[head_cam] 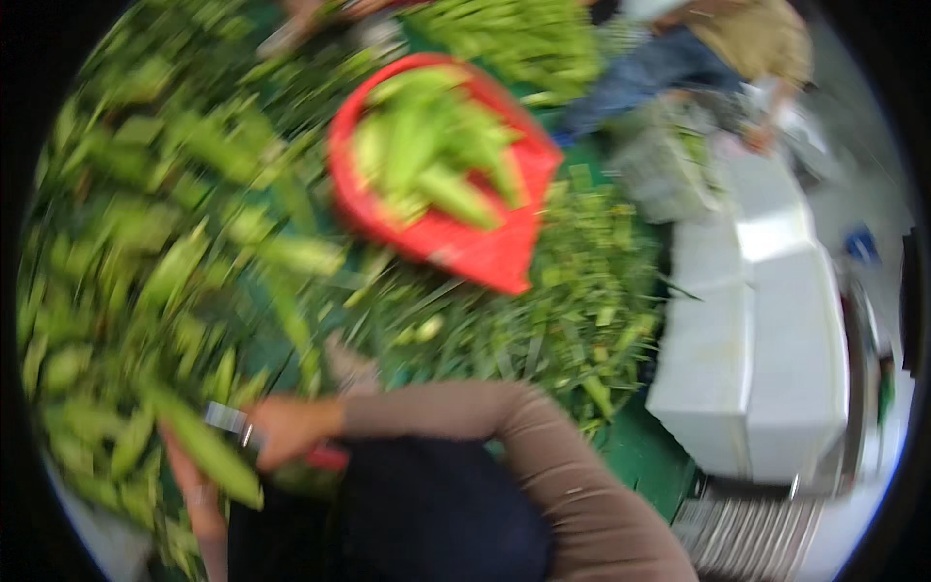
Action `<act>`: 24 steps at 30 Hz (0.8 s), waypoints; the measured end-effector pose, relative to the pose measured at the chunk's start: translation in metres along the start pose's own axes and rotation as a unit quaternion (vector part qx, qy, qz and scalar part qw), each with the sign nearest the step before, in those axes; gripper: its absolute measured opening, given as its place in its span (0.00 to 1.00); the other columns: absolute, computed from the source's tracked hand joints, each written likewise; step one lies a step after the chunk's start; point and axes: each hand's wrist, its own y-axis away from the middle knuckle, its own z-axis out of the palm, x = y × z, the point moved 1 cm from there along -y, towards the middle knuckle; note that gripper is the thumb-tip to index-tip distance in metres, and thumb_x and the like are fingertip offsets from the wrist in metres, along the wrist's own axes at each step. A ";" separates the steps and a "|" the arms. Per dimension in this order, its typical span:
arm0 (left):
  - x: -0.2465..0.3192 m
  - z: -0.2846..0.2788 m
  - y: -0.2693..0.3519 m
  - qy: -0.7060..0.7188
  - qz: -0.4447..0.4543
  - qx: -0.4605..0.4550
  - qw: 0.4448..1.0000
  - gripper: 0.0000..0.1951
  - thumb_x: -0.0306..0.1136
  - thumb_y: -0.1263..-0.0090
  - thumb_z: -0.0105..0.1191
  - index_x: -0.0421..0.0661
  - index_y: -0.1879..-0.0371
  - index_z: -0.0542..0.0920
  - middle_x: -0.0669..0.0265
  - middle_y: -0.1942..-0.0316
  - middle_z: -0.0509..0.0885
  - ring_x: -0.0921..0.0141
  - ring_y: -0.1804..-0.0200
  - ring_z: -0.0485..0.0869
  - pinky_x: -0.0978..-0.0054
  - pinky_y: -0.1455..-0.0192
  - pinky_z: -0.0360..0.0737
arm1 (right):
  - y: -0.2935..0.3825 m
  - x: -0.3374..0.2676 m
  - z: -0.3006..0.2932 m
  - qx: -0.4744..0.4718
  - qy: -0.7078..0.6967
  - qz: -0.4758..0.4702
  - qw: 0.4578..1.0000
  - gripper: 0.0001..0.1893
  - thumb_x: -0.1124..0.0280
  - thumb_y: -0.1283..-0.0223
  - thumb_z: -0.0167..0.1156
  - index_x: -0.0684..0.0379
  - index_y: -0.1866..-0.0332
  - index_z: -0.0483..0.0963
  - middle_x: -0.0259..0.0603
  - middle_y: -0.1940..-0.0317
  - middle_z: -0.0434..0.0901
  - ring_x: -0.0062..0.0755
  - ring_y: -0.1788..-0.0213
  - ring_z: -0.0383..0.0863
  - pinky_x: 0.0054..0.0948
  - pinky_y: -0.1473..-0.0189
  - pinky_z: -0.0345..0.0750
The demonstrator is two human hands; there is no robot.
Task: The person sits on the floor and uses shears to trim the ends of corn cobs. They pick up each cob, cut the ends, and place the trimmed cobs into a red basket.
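My left hand [190, 469] is at the lower left, closed around a green ear of corn in its husk [211, 455]. My right hand [291, 431] grips what looks like a knife; its short metal blade [227, 418] points at the ear, and a red end, probably its handle, shows by my wrist. Blur hides whether the blade touches the husk. Ahead of me sits a red plastic basket [531, 251] with a pointed lip, holding several trimmed ears [414, 145]. Heaps of unpeeled corn and loose leaves [138, 240] cover the left side of the green table.
Cut husk scraps [596, 291] lie right of the basket. Stacked white foam boxes [749, 342] line the table's right side. Trimmed ears [516, 36] are piled at the far end. A seated co-worker [749, 44] is at the upper right; another person's hands [298, 22] show at the top.
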 end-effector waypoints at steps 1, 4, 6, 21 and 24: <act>0.030 0.011 0.009 -0.016 -0.137 -0.018 0.990 0.23 0.45 0.24 0.40 0.43 0.38 0.69 0.59 0.48 0.78 0.66 0.49 0.78 0.71 0.45 0.74 | 0.010 -0.015 -0.016 -0.040 0.018 0.073 0.996 0.24 0.61 0.62 0.66 0.61 0.56 0.72 0.47 0.75 0.79 0.40 0.71 0.81 0.37 0.68 0.78; 0.016 0.003 -0.015 -0.329 -0.001 -0.030 0.944 0.29 0.49 0.27 0.45 0.32 0.42 0.71 0.47 0.41 0.75 0.57 0.40 0.75 0.66 0.36 0.68 | 0.014 -0.024 -0.027 0.055 0.045 0.076 0.995 0.34 0.62 0.59 0.66 0.67 0.44 0.67 0.56 0.55 0.75 0.48 0.52 0.77 0.39 0.49 0.75; 0.049 0.043 0.000 -0.316 -0.002 -0.013 0.949 0.37 0.55 0.32 0.50 0.29 0.39 0.67 0.41 0.40 0.72 0.55 0.35 0.70 0.68 0.31 0.62 | 0.011 -0.024 -0.030 0.070 0.125 0.053 0.988 0.35 0.65 0.58 0.65 0.70 0.42 0.65 0.57 0.54 0.74 0.52 0.50 0.75 0.39 0.46 0.72; 0.090 0.060 0.032 -0.209 0.040 -0.194 0.958 0.17 0.40 0.30 0.49 0.40 0.49 0.74 0.55 0.55 0.79 0.62 0.53 0.78 0.72 0.49 0.73 | 0.023 -0.047 -0.051 0.112 0.041 0.095 0.988 0.13 0.71 0.57 0.59 0.66 0.67 0.69 0.52 0.81 0.75 0.53 0.76 0.78 0.41 0.68 0.76; 0.090 0.065 0.031 0.016 -0.027 -0.150 0.988 0.23 0.42 0.30 0.43 0.41 0.40 0.68 0.58 0.52 0.78 0.67 0.49 0.77 0.71 0.43 0.72 | 0.023 -0.038 -0.047 0.075 -0.058 0.113 0.989 0.21 0.69 0.53 0.67 0.63 0.54 0.70 0.39 0.67 0.78 0.29 0.64 0.78 0.30 0.58 0.76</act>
